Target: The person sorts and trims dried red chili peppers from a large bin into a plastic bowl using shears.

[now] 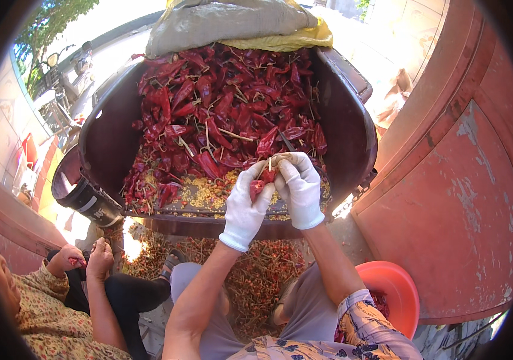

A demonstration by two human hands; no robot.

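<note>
Both my hands wear white gloves and meet over the near edge of a dark cart bed (pixel 106 144). My left hand (pixel 247 207) pinches a dried red chili pepper (pixel 258 188), whose pale stem points up. My right hand (pixel 300 191) is closed at the same pepper, its fingertips by the stem. A dark pointed blade-like piece (pixel 286 142) sticks up just beyond my right fingers; whether that hand holds it, I cannot tell. Behind my hands lies a large heap of red chili peppers (pixel 226 108), with yellow seeds (pixel 208 193) scattered along its near side.
A grey and yellow sack (pixel 238 27) covers the heap's far end. An orange basin (pixel 397 282) holding peppers stands by my right leg. At left are a black bucket (pixel 91 201) and a seated person (pixel 58 306) with both hands raised. Stems and scraps (pixel 256 264) litter the floor.
</note>
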